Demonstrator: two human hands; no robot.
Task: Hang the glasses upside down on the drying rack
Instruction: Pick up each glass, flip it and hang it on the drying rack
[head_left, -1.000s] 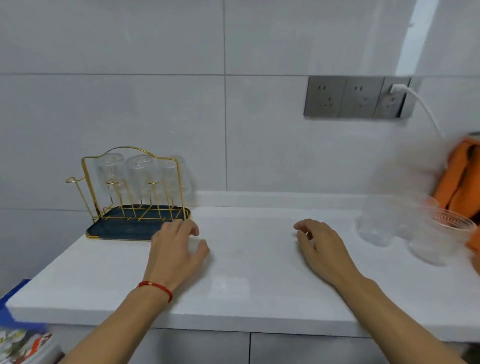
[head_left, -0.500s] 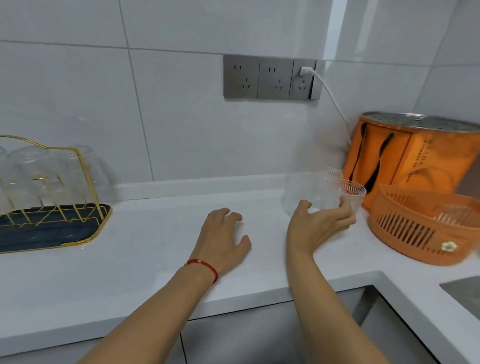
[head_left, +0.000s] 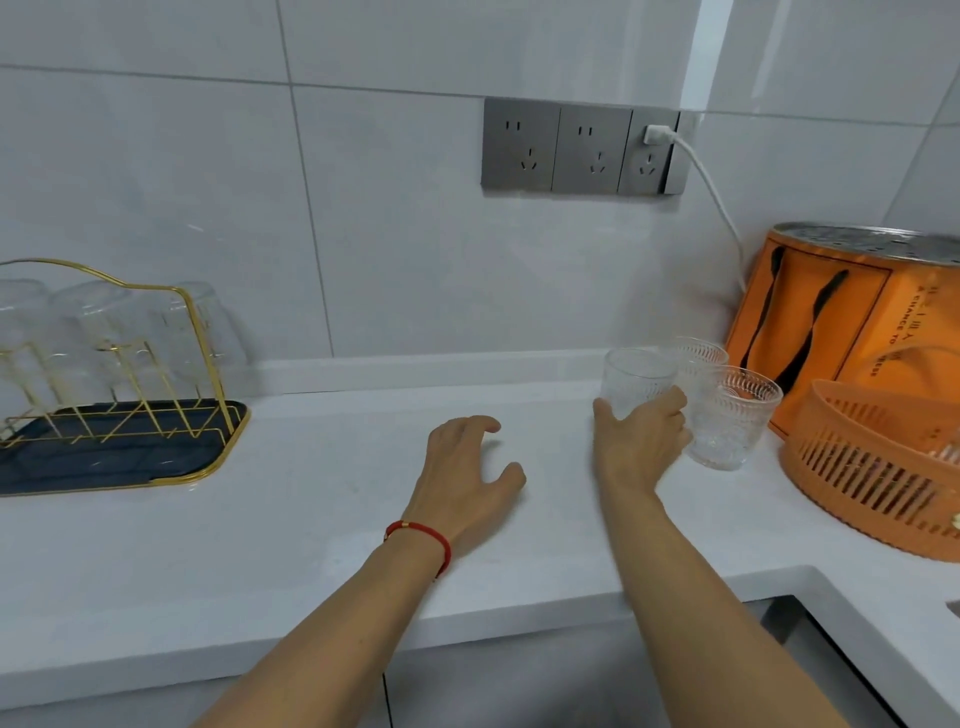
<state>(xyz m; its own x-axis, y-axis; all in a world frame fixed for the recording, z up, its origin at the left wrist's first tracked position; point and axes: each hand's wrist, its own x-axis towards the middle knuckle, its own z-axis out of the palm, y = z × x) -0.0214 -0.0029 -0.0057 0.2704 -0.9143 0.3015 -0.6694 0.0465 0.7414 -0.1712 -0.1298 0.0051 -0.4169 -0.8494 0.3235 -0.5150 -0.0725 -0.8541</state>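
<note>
Three clear patterned glasses stand upright on the white counter at the right. My right hand (head_left: 641, 444) is wrapped around the nearest-left glass (head_left: 638, 382). A second glass (head_left: 735, 415) stands just right of my fingers, and a third glass (head_left: 698, 358) is behind them. At the far left, a gold wire drying rack (head_left: 119, 364) on a dark blue tray (head_left: 119, 457) carries three clear glasses (head_left: 93, 322) hung upside down. My left hand (head_left: 465, 470) rests on the counter, fingers spread and empty, with a red string bracelet on the wrist.
An orange slotted basket (head_left: 878, 467) and an orange bag (head_left: 852, 332) with a metal lid crowd the right corner. Grey wall sockets (head_left: 582, 148) hold a white plug and cable. The counter edge (head_left: 467, 629) runs in front, turning at the right.
The view swung right from the rack to the glasses. My right hand reached across and closed on the left glass. My left hand came away from the rack and stays flat on the counter.
</note>
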